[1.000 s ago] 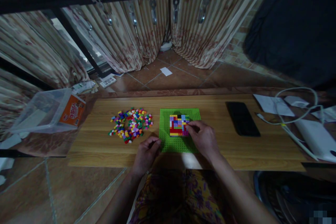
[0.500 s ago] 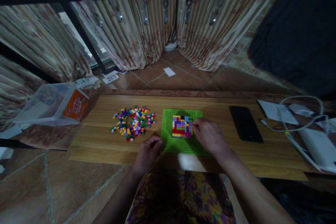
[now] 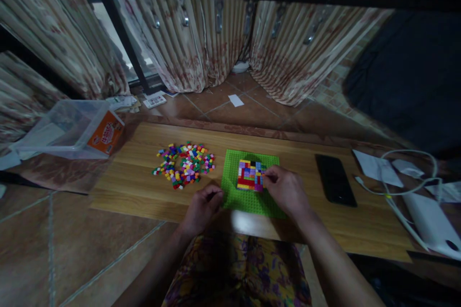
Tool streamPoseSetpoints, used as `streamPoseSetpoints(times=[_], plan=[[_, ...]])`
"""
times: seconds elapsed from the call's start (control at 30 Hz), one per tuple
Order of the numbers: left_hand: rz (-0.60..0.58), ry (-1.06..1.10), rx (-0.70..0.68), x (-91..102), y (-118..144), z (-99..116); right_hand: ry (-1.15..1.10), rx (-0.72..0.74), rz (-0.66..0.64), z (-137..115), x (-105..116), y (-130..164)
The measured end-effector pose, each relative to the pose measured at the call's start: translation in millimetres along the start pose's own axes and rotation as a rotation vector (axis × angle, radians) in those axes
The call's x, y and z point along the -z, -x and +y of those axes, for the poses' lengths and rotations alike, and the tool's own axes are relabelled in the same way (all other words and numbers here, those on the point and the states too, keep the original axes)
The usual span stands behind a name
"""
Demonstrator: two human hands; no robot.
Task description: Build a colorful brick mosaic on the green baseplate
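Observation:
A green baseplate (image 3: 234,195) lies on a low wooden board (image 3: 137,192). On it stands a square block of small coloured bricks (image 3: 249,175). My right hand (image 3: 286,191) rests on the plate, fingertips pinched at the right edge of that block; whether a brick is between them is hidden. My left hand (image 3: 201,207) sits curled at the plate's near left corner, touching its edge. A loose pile of small coloured bricks (image 3: 183,164) lies on the board left of the plate.
A black phone (image 3: 334,178) lies right of the plate. Papers (image 3: 374,165), a white cable (image 3: 410,172) and a white device (image 3: 432,225) sit at the far right. A clear plastic box (image 3: 68,129) stands at the left. Curtains hang behind.
The view has tilted and shifted. My right hand has stayed at the right edge of the brick block; my left hand has stayed at the plate's corner.

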State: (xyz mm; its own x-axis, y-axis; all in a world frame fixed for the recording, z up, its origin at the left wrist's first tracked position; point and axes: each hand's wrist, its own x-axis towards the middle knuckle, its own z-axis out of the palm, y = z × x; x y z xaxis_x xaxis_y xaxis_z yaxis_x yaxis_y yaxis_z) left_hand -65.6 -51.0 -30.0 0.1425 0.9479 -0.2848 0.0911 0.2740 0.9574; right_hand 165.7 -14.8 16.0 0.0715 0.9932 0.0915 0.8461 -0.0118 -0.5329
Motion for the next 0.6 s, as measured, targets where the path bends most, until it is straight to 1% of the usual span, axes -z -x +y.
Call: streamPoseSetpoints(times=[0.2,0.27,0.37,0.6], plan=[[-0.013,0.024,-0.001,0.3,0,-4,-0.008,0.003,0.034,-2,-5,1],[-0.016,0.026,-0.002,0.4,0,-3,-0.045,0.021,0.047,-1,-7,2],[-0.022,0.024,-0.003,0.4,1,0,-0.170,0.013,0.058,2,-9,5],[-0.018,0.023,0.004,-0.9,1,-1,-0.464,-0.142,0.153,20,-17,11]])
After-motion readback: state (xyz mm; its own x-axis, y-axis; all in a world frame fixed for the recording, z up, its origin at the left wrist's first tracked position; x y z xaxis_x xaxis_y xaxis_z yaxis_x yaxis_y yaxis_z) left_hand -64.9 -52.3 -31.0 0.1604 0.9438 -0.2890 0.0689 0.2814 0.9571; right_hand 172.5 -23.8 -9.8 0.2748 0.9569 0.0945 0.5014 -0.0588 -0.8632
